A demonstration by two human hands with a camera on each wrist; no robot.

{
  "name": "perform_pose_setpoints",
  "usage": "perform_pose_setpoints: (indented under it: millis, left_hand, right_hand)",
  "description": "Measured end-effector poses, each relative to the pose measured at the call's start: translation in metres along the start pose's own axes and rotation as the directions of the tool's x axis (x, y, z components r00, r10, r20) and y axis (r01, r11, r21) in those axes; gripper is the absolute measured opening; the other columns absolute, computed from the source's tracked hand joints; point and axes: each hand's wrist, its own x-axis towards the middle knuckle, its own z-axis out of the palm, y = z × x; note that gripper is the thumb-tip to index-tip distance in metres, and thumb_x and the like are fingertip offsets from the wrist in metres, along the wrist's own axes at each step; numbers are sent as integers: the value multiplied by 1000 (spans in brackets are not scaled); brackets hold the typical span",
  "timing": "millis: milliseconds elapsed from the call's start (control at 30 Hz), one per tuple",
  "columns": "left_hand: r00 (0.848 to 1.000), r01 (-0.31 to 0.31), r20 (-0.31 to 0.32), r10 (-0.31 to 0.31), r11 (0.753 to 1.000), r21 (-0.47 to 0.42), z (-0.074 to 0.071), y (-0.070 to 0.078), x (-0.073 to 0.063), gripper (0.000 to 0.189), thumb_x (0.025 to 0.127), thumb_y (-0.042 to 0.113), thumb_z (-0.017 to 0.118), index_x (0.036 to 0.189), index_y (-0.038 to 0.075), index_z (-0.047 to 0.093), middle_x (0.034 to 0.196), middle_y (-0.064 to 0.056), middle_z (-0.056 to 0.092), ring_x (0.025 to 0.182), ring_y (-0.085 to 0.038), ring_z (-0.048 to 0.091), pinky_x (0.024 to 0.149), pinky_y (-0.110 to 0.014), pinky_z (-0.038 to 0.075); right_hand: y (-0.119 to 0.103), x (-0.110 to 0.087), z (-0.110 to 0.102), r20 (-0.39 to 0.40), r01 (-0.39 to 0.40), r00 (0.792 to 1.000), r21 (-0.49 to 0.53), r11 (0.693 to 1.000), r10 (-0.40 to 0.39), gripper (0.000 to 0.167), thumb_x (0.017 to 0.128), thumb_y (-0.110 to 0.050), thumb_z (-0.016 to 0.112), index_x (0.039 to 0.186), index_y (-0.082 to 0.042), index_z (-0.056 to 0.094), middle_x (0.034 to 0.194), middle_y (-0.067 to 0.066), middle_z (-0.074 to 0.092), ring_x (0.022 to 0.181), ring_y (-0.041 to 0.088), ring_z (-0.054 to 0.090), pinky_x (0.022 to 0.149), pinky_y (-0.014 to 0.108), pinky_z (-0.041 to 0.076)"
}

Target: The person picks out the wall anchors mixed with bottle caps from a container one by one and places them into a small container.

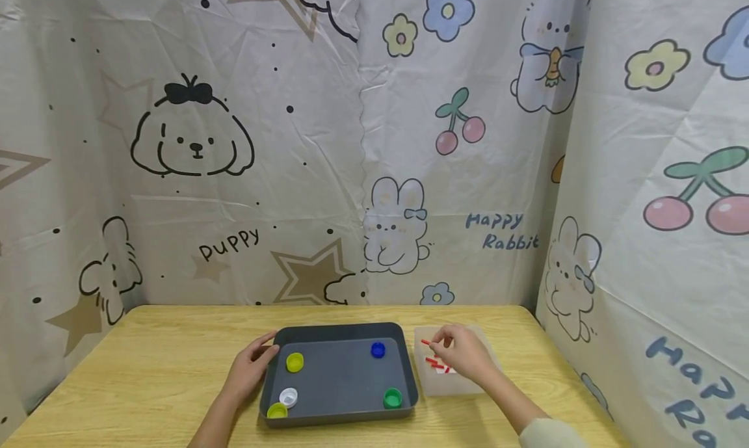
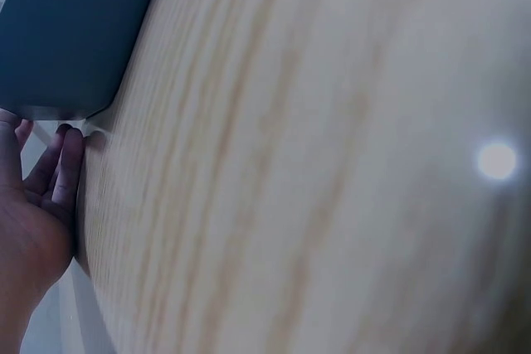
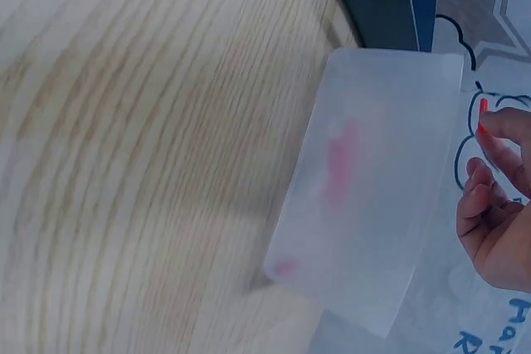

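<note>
My right hand (image 1: pixel 462 354) is raised over a translucent plastic box (image 1: pixel 430 388), pinching a small red stick (image 3: pixel 484 105) between thumb and fingertip. More short red sticks (image 1: pixel 434 363) lie in the box, blurred through its wall in the right wrist view. To the left, my left hand (image 1: pixel 248 370) rests against the left side of a dark grey tray (image 1: pixel 339 421), its fingers fairly straight in the left wrist view. Inside the tray are a yellow cup (image 1: pixel 295 362), another yellow cup (image 1: pixel 277 410), a white cup (image 1: pixel 289 396), a blue cup (image 1: pixel 378 350) and a green cup (image 1: pixel 393 398).
Tray and box stand side by side on a light wooden table (image 1: pixel 164 370). A printed curtain (image 1: pixel 316 175) hangs behind the table and along its sides. The tray's right wall is close to the box.
</note>
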Motion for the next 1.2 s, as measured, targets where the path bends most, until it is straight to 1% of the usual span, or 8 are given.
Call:
perform_pose_setpoints:
  millis: [100,300,400,667,767,867,1000,1200]
  left_hand:
    - [1000,2,0,-2,1000,-1,0,1,0,48,95,33,53,137,12,47,123,-19,59,112,-28,55,90,-35,44]
    - [1000,5,2,-5,1000,4,-1,1,0,49,95,35,52,138,12,47,123,-19,59,111,-28,55,87,-33,45]
    - [1000,5,2,-5,1000,6,-1,1,0,49,95,36,52,138,12,47,122,-18,59,110,-27,55,86,-32,45]
    - [1000,6,2,-6,1000,8,0,1,0,47,95,34,52,137,12,48,122,-19,59,109,-26,56,84,-30,45]
    - [1000,2,-4,-1,1000,10,-1,1,0,48,95,34,52,137,13,48,122,-18,60,109,-26,56,86,-32,45]
    - [1000,-6,-11,6,1000,16,-1,0,0,48,95,36,52,137,13,48,121,-18,60,110,-26,56,88,-33,45]
    - [1000,-9,-15,9,1000,14,0,0,1,48,95,36,52,137,13,48,121,-18,60,111,-27,55,90,-35,44]
    - [1000,-1,-9,1,1000,9,0,0,0,49,95,36,52,138,12,47,122,-19,59,113,-29,55,94,-40,43]
  right_hand:
    - [8,0,-4,-7,-10,1000,-14,1000,10,5,80,-16,71,76,-16,67,72,-2,54,66,11,45,55,25,36]
    - [21,1,-15,-6,-75,997,-12,997,75,5,82,-17,69,79,-13,68,75,1,54,68,13,45,57,27,36]
    - [27,2,-19,-11,-92,996,-10,996,92,6,83,-17,68,81,-11,68,76,2,55,69,14,45,58,27,36]
    - [42,-1,-31,-58,-137,989,-35,990,135,12,85,-19,65,87,-7,67,79,4,55,69,16,46,57,27,36]
    - [46,-1,-34,-73,-147,987,-40,988,144,14,85,-20,64,87,-6,67,79,5,56,68,16,46,57,28,35]
    - [51,-1,-36,-81,-149,986,-38,988,146,15,85,-19,64,86,-5,66,78,5,55,68,16,46,57,28,35]
    - [57,-1,-33,-73,-160,985,-27,987,158,14,85,-19,64,85,-5,66,75,4,55,67,15,45,57,27,36]
    - [61,-1,-30,-58,-176,983,-13,984,175,15,84,-19,63,85,-5,66,74,3,55,66,15,45,56,27,35]
